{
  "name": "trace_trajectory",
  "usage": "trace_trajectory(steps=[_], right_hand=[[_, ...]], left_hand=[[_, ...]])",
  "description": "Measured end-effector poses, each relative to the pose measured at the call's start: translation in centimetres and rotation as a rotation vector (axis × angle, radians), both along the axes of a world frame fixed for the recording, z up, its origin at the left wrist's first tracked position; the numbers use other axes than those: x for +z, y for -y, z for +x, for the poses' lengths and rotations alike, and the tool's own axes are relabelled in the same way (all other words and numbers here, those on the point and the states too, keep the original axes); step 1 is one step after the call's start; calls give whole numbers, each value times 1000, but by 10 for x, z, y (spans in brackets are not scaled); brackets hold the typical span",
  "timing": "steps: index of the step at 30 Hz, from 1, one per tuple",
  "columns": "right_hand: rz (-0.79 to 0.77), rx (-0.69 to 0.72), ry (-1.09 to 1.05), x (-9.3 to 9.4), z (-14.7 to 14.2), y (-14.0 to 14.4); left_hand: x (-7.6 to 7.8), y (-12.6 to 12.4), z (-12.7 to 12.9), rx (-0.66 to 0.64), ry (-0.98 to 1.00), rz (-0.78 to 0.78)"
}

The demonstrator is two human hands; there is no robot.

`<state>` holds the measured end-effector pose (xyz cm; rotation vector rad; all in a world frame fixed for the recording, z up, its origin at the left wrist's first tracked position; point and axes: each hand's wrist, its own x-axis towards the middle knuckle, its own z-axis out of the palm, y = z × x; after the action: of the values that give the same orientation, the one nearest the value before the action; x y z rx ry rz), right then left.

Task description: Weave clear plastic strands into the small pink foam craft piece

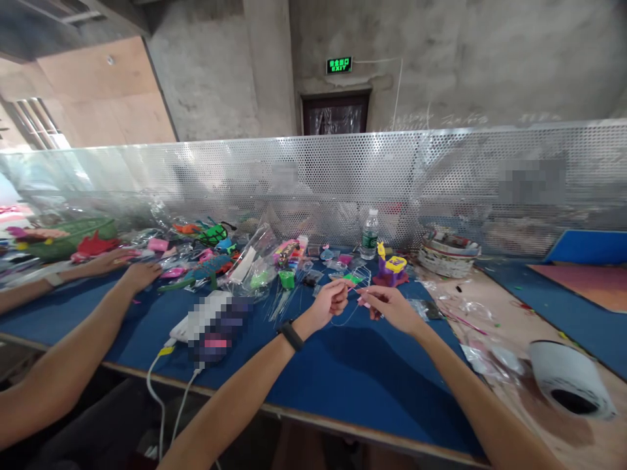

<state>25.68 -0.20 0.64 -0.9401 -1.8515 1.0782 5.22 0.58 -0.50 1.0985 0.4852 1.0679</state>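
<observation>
Above the blue table mat (pixel 343 391), my left hand (pixel 333 303) is closed in a pinch on a thin pale wire (pixel 349 322), which loops down beneath my fingers. Close beside it, my right hand (pixel 389 307) pinches the same wire, with thumb and forefinger together. A small pink piece (pixel 363 301) shows at the right fingertips; whether it hangs on the wire I cannot tell. Behind my hands lies a bright green bit (pixel 351 279). A purple and yellow clay model (pixel 392 266) stands just past my right hand.
Behind stand a water bottle (pixel 370 235) and a paper-wrapped basket (pixel 449 253). A white power bank (pixel 203 316) with cables lies left. A white cup (pixel 568 378) lies tipped at right. A co-worker's hands (pixel 142 275) work among coloured clay pieces. A perforated metal screen (pixel 235 170) closes the back.
</observation>
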Motion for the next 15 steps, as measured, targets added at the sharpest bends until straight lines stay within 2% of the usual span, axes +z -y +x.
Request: trace_trajectory(steps=[7,15], right_hand=[[26,16,-58,3,-3,8],[114,-81,-105,2,-12,16]], left_hand=[[-1,2,3,35,3,-7],[8,8,1,76,27,39]])
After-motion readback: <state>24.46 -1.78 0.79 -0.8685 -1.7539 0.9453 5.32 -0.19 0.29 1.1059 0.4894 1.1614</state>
